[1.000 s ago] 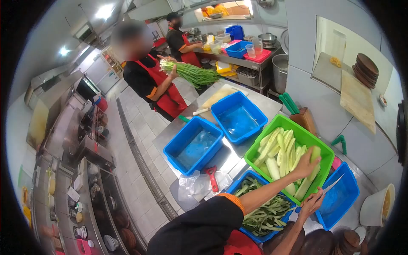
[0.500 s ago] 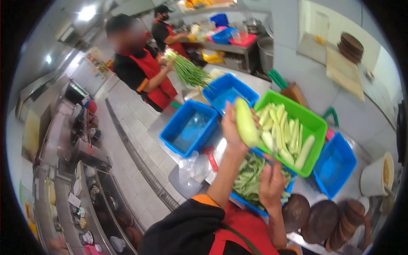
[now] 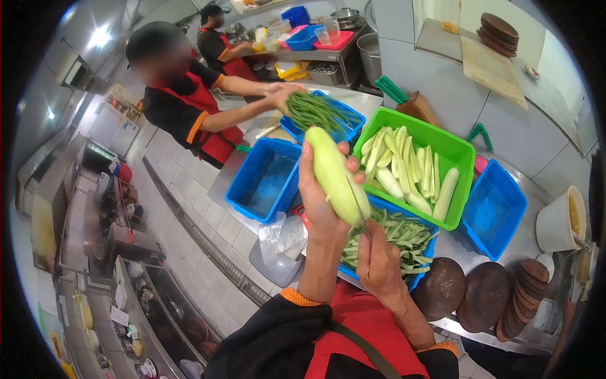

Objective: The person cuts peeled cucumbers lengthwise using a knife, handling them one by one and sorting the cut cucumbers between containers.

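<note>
left hand (image 3: pixel 314 189): grip closed around peeled gourd, fingers wrapped over far side, held up in front of red apron (image 3: pixel 353 328)
peeled gourd (image 3: pixel 328 170): pale green, whole length in view, tilted, lower end toward right hand; raised above bench, between left blue tub and green tub
right hand (image 3: pixel 380 256): grip clenched on knife, at lower end of gourd
knife (image 3: pixel 361 203): blade along right side of gourd, against skin; depth of cut, if any, too small to tell
green tub (image 3: pixel 466 180): on bench, just beyond hands, to the right; loaded with pale gourd pieces (image 3: pixel 404 164), mostly long strips
peelings tub (image 3: pixel 433 251): blue, below hands, partly hidden; heaped with green peelings (image 3: pixel 404 243)
right blue tub (image 3: pixel 495 205): just beside green tub
left blue tub (image 3: pixel 262 180): left of gourd, near far blue tub (image 3: pixel 361 126)
co-worker's hands (image 3: pixel 282 98): around bunch of green onions (image 3: pixel 315 114), over far blue tub
second co-worker (image 3: pixel 221 50): in background, at another work surface
bench (image 3: pixel 369 100): metal, under tubs
clear plastic bag (image 3: pixel 284 237): left of left forearm, partly over grey lid (image 3: pixel 278 270)
dark round boards (image 3: pixel 439 290): near right forearm, several in a row
white bucket (image 3: pixel 558 218): far right, utensil handle sticking out
knife block (image 3: pixel 420 108): behind green tub, green handles (image 3: pixel 391 88) beside
</note>
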`<state>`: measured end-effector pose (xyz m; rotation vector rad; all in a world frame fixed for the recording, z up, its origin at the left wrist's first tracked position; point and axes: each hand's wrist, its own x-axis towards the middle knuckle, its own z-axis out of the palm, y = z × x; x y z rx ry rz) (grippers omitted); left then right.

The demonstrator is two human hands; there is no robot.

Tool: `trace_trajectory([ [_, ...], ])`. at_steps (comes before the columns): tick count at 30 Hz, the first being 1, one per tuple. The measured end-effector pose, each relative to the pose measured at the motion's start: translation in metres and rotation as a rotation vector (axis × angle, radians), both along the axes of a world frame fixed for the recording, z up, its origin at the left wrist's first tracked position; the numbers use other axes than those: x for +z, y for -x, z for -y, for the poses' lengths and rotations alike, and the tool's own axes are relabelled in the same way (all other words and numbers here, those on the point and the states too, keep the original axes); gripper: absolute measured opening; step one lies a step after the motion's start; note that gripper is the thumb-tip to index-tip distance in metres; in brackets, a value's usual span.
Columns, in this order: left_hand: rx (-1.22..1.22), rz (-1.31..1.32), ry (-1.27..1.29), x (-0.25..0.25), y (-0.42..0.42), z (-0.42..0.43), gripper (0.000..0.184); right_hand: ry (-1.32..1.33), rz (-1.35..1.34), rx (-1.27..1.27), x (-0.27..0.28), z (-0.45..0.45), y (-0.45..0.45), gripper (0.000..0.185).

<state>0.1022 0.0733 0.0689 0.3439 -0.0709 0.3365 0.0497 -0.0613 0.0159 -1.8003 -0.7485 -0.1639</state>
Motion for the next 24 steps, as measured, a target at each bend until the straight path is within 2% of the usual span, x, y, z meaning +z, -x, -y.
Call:
trace_trajectory([
  [4, -0.011, 0.028, -0.087, 0.004, 0.012, 0.02, 0.033, 0.063, -0.002, -0.003, -0.015, 0.0, -0.007, 0.031],
  [6, 0.018, -0.019, -0.179, 0.002, 0.016, 0.028, 0.04, 0.12, 0.262, -0.011, -0.027, 0.003, -0.01, 0.036],
  [7, 0.011, -0.026, -0.179, 0.008, 0.015, 0.031, 0.04, 0.121, 0.255, -0.016, -0.025, 0.004, -0.008, 0.036],
  [9, 0.118, -0.251, -0.243, 0.027, 0.008, 0.034, 0.043, 0.152, 0.199, -0.005, -0.019, 0.007, -0.007, 0.04],
  [11, 0.122, -0.255, -0.3, 0.018, 0.002, 0.017, 0.04, 0.18, 0.142, -0.016, -0.02, 0.005, -0.005, 0.041],
  [13, 0.029, -0.151, -0.358, -0.002, -0.003, 0.003, 0.035, 0.211, 0.09, -0.028, -0.021, 0.003, -0.008, 0.042],
  [16, 0.012, -0.175, -0.348, -0.006, 0.003, 0.019, 0.033, 0.132, 0.172, -0.054, -0.032, 0.001, -0.016, 0.044],
  [18, 0.02, -0.188, -0.409, -0.01, 0.006, 0.031, 0.034, -0.02, 0.066, 0.026, -0.046, 0.001, -0.023, 0.048],
  [22, 0.065, -0.29, -0.528, -0.012, 0.006, 0.039, 0.037, -0.028, 0.089, 0.01, -0.055, 0.005, -0.026, 0.051],
  [24, 0.035, -0.301, -0.549, -0.019, 0.009, 0.041, 0.038, -0.115, -0.258, 0.075, -0.052, 0.007, -0.027, 0.055],
])
